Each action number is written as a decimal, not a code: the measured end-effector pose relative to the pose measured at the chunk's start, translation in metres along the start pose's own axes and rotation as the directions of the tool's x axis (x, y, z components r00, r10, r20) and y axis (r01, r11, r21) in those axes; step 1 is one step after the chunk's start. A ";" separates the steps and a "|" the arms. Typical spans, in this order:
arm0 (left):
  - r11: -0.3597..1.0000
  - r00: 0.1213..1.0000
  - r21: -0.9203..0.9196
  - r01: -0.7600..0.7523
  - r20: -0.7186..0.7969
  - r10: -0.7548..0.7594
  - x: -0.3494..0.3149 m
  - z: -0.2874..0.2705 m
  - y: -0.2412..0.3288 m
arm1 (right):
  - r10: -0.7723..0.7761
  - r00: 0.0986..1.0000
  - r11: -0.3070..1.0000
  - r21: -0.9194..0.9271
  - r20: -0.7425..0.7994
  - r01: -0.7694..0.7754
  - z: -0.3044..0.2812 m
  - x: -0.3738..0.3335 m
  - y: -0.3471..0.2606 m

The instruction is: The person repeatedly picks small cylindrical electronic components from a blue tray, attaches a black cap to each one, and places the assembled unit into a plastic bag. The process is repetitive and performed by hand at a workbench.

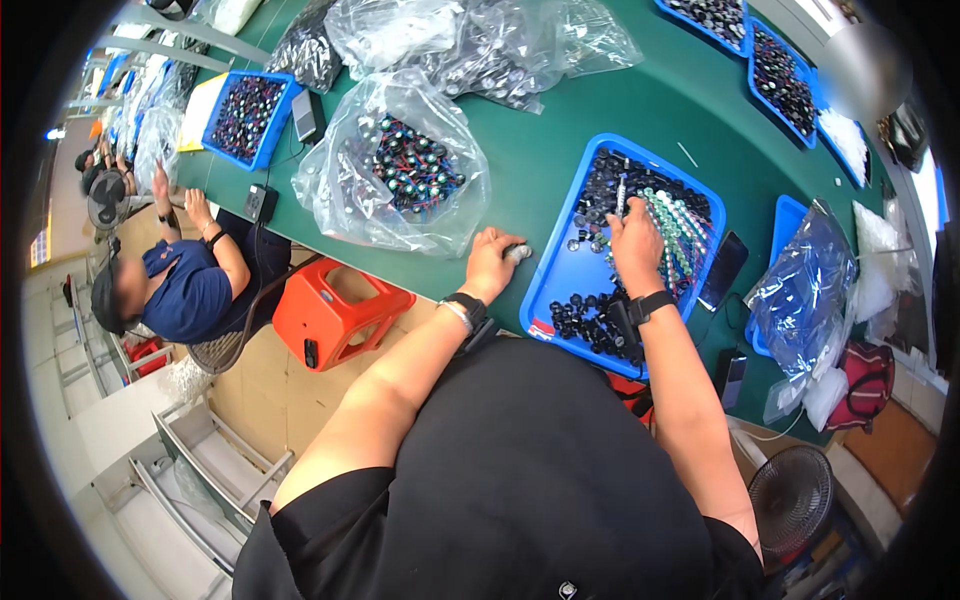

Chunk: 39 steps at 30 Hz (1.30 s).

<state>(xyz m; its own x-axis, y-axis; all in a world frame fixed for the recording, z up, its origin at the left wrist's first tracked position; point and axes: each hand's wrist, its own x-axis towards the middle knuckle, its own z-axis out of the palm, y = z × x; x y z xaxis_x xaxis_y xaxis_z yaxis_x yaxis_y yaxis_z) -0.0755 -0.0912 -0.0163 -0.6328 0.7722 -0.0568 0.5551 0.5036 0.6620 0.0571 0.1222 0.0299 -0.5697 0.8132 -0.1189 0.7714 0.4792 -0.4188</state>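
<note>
My right hand [637, 246] is over a blue tray [552, 300]. Its fingers are closed round a slim, pale pen-like tool [621, 196] whose kind I cannot make out. Small black round parts [597, 318] lie in heaps at the tray's far and near ends. Rows of parts with pale green tops and coloured wires [672, 232] fill its right side. Left of the tray, my left hand [489, 266] rests on the green table, fingers closed at a small greyish thing [518, 253], too small to name.
A clear plastic bag [455, 215] of wired parts lies open to the left. More bags [470, 50] are at the far side. A dark phone [722, 270] lies right of the tray. A co-worker [200, 285] sits at left, beyond a red stool [335, 315].
</note>
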 end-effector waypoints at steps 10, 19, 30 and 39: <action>0.995 0.998 -0.100 0.031 -0.055 -0.037 -0.004 -0.010 0.006 | 0.055 0.998 0.937 0.348 -0.039 -0.038 -0.012 -0.023 -0.012; 0.998 1.000 -0.067 0.007 0.018 -0.006 0.005 -0.013 0.009 | -0.417 0.889 0.898 0.232 0.188 0.373 0.011 -0.069 -0.051; 0.997 0.999 -0.073 0.030 -0.019 -0.032 0.008 -0.005 0.005 | -0.350 0.897 0.936 0.073 0.270 0.343 0.011 -0.076 -0.058; 0.994 0.999 -0.100 0.033 -0.013 -0.035 0.011 -0.008 0.006 | -0.402 0.835 0.860 -0.156 0.377 0.485 0.018 -0.074 -0.063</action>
<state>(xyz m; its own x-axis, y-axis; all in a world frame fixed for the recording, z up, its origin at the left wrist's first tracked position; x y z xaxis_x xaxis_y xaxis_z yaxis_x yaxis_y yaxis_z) -0.0837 -0.0831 -0.0068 -0.6588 0.7491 -0.0697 0.4772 0.4877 0.7310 0.0455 0.0259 0.0483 -0.8924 0.3616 -0.2701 0.4317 0.8583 -0.2773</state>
